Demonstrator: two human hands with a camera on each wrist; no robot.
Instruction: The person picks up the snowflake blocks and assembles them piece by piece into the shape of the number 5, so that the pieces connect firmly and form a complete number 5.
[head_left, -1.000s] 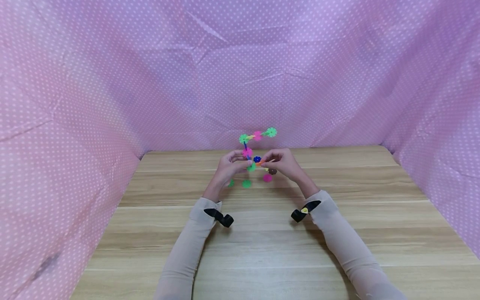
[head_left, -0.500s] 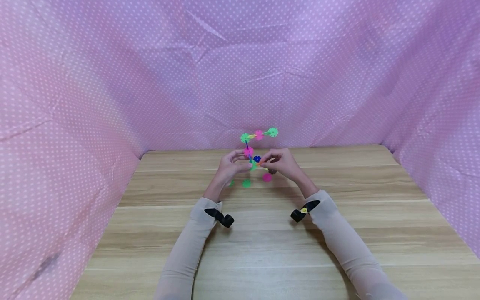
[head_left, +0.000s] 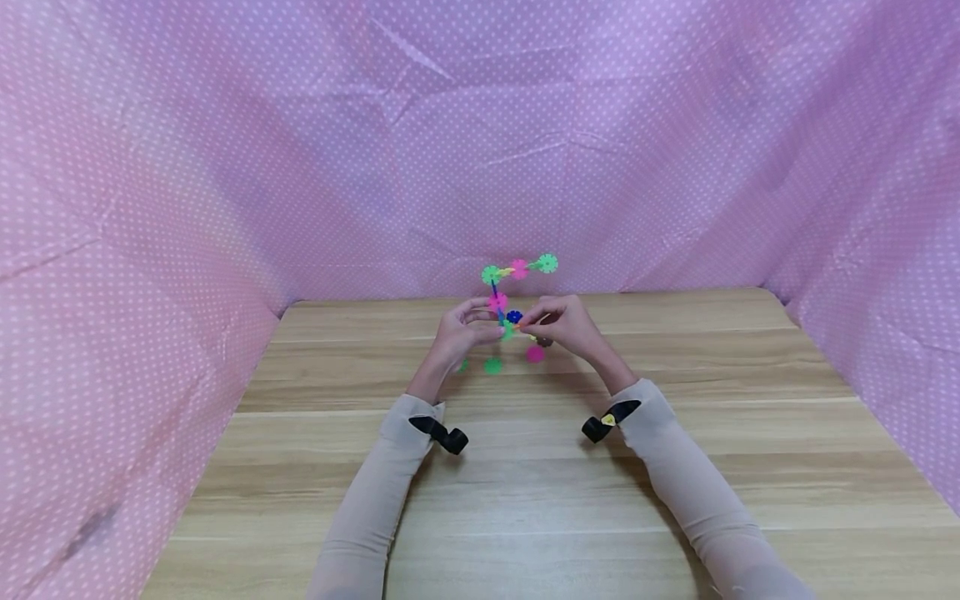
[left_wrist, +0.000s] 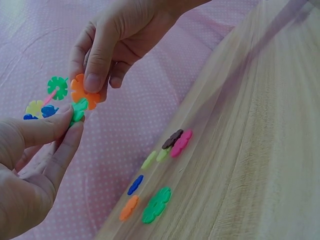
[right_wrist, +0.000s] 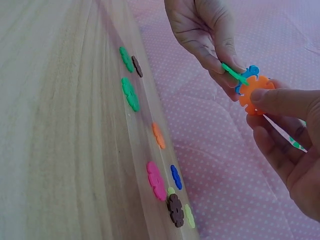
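My forearms stretch forward, hands turned inward above the wooden table. My left hand pinches a green disc between thumb and fingers; my right hand pinches an orange disc touching it. The yellow mark on my right strap is unreadably small.

The right hand partly hides the orange disc.
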